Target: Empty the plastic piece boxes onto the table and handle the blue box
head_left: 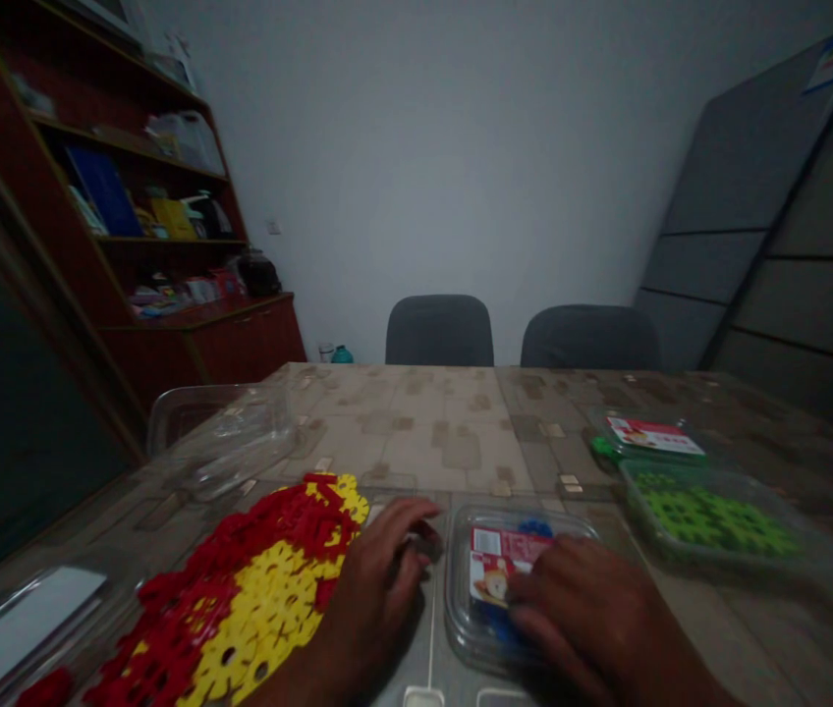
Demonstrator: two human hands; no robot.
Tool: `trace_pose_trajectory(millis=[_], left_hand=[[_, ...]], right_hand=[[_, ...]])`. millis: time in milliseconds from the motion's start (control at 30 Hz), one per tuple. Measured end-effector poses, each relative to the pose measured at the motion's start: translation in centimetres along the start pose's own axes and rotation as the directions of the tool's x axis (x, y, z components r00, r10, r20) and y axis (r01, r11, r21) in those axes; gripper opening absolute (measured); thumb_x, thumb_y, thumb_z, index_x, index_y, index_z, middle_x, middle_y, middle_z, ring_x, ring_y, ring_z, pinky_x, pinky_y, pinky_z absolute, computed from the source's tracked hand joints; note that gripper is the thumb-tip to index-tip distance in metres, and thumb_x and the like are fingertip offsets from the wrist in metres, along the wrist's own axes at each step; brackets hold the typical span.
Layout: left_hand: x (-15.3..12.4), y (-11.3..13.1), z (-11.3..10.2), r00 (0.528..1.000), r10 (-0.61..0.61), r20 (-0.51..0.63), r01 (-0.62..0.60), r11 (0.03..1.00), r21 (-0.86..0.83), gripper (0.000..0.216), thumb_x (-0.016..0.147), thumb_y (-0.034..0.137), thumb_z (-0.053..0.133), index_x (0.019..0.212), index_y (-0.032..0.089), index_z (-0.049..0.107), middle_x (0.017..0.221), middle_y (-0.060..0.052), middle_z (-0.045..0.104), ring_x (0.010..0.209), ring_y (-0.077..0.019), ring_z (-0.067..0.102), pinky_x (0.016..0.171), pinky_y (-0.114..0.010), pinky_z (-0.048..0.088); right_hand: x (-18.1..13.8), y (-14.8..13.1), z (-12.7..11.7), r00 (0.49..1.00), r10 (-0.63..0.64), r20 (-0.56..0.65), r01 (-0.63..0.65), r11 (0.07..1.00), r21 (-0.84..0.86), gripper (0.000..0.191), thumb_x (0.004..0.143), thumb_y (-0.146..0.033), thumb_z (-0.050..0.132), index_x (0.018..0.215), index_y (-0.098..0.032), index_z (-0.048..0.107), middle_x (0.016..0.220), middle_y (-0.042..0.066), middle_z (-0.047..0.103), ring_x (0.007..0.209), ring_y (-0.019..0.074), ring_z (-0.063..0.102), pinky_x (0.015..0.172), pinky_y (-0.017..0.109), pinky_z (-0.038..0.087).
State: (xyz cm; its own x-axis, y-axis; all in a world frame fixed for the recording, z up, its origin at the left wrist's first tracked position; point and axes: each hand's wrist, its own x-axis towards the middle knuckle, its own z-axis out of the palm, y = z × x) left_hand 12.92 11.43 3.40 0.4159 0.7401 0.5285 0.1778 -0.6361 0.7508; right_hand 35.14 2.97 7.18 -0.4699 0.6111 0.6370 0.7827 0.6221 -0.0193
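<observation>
Box (470, 638) with blue pieces (534, 528) in it sits on the table (416, 447) before you, its lid (462, 525) on; handling that lid looks like the step in hand. The next move would probably call for your left hand (385, 574) to steady the box's left side while your right hand (593, 594) works the lid, though whether it is fully seated doesn't show. Your left is half open, fingers and thumb curled but apart, seemingly empty, between the box and the red and yellow pile (269, 589). Your right lies over the lid, fingers bent across the label's (488, 568) right end; whether they grip anything, I cannot tell.
</observation>
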Motion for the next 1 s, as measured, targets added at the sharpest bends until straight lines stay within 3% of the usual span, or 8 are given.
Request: trace_pose_trajectory(millis=[67,100,167,267,400,567,733,1000], left_hand=[[0.5,0.2,0.7,0.898,-0.439,0.035,0.426,0.848,-0.315,0.024,0.091,0.028,0.049,0.111,0.018,0.058,0.096,-0.009,0.065,0.077,-0.0162,0.064,0.062,-0.027,0.054],[0.8,0.3,1.0,0.827,-0.55,0.119,0.543,0.725,-0.424,0.025,0.089,0.034,0.054,0.106,0.016,0.059,0.09,-0.007,0.064,0.07,-0.015,0.062,0.055,-0.025,0.052],[1.2,0.2,1.6,0.742,-0.611,0.276,0.651,0.557,-0.516,0.035,0.081,0.044,0.065,0.097,0.013,0.059,0.077,-0.004,0.061,0.06,-0.0136,0.058,0.047,-0.022,0.047],[1.3,-0.1,2.1,0.7,-0.635,0.327,0.69,0.481,-0.542,0.044,0.066,0.046,0.077,0.087,0.014,0.056,0.065,0.0,0.057,0.051,-0.0108,0.052,0.044,-0.021,0.043],[1.0,0.2,2.3,0.714,-0.635,0.294,0.657,0.462,-0.596,0.043,0.057,0.038,0.082,0.078,0.015,0.053,0.059,0.002,0.056,0.047,-0.0083,0.048,0.045,-0.019,0.035],[0.9,2.1,2.3,0.72,-0.643,0.262,0.68,0.577,-0.453,0.036,0.052,0.034,0.077,0.065,0.017,0.047,0.051,0.006,0.045,0.045,-0.0053,0.034,0.044,-0.019,0.021],[0.3,2.8,2.4,0.831,-0.503,0.239,0.552,0.688,-0.472,0.03,0.065,0.038,0.071,0.074,0.017,0.052,0.062,0.003,0.048,0.057,-0.01,0.041,0.052,-0.021,0.028],[-0.4,2.4,3.0,0.837,-0.493,0.236,0.536,0.659,-0.527,0.03,0.066,0.038,0.071,0.073,0.016,0.053,0.064,0.0,0.054,0.059,-0.0123,0.047,0.056,-0.024,0.034]], right_hand=[[1.2,2.1,-0.5,0.96,0.261,0.107,-0.268,0.962,0.061,0.033,0.101,-0.029,0.035,0.094,-0.018,0.066,0.083,0.005,0.061,0.077,0.0183,0.053,0.069,0.031,0.038],[1.8,3.1,-0.5,0.909,0.367,0.197,-0.388,0.919,0.078,0.031,0.099,-0.03,0.039,0.096,-0.018,0.067,0.089,0.007,0.062,0.085,0.0205,0.054,0.075,0.033,0.038],[2.8,4.8,-0.1,0.824,0.463,0.327,-0.516,0.851,0.095,0.026,0.095,-0.028,0.044,0.092,-0.016,0.067,0.092,0.009,0.063,0.089,0.0221,0.055,0.079,0.035,0.038],[3.6,5.4,0.7,0.793,0.437,0.425,-0.538,0.829,0.153,0.028,0.094,-0.026,0.045,0.081,-0.015,0.067,0.083,0.007,0.064,0.077,0.0176,0.057,0.071,0.029,0.038],[3.4,3.6,0.7,0.784,0.378,0.493,-0.545,0.799,0.253,0.018,0.091,-0.025,0.051,0.086,-0.017,0.067,0.087,0.004,0.064,0.081,0.0149,0.058,0.071,0.026,0.039],[3.2,1.3,-0.7,0.73,0.415,0.543,-0.644,0.684,0.342,0.01,0.082,-0.016,0.055,0.086,-0.017,0.064,0.089,0.003,0.062,0.082,0.0148,0.056,0.071,0.026,0.038],[3.4,0.6,-1.7,0.732,0.401,0.551,-0.653,0.643,0.399,0.012,0.083,-0.022,0.053,0.088,-0.017,0.063,0.09,0.003,0.061,0.084,0.0162,0.055,0.072,0.027,0.038],[3.4,-0.2,-0.7,0.655,0.502,0.565,-0.747,0.542,0.384,0.013,0.083,-0.024,0.053,0.082,-0.015,0.063,0.081,0.004,0.06,0.074,0.0154,0.053,0.065,0.026,0.036]])
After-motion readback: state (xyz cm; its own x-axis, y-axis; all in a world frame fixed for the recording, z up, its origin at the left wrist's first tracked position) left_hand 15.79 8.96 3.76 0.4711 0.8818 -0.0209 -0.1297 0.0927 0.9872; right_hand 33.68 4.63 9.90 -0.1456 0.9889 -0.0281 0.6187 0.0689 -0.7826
